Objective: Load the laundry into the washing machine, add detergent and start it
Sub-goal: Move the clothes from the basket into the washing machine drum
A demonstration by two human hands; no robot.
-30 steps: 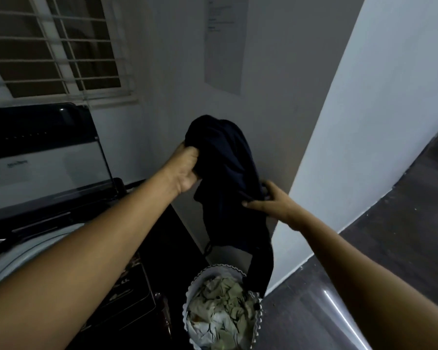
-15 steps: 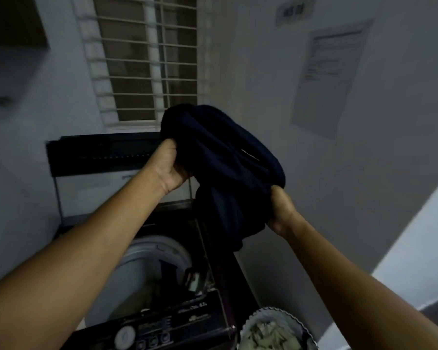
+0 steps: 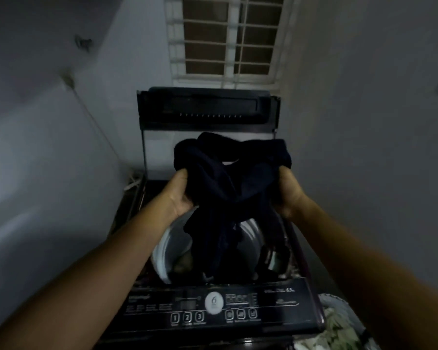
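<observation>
Dark garment (image 3: 228,188) over the open drum (image 3: 167,251).
My left hand (image 3: 180,195) and right hand (image 3: 287,193) clench it, fingers closed; below them, laundry inside. Earlier it hung over the basket (image 3: 339,324).

Matt dark cloth garment (image 3: 228,178); glossy control panel (image 3: 213,306)

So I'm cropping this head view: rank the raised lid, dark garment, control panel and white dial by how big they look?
1. Control panel, though nearness to the camera inflates it.
2. Raised lid and dark garment look close in area; I won't rank them.
3. White dial, clearly the smallest.
</observation>
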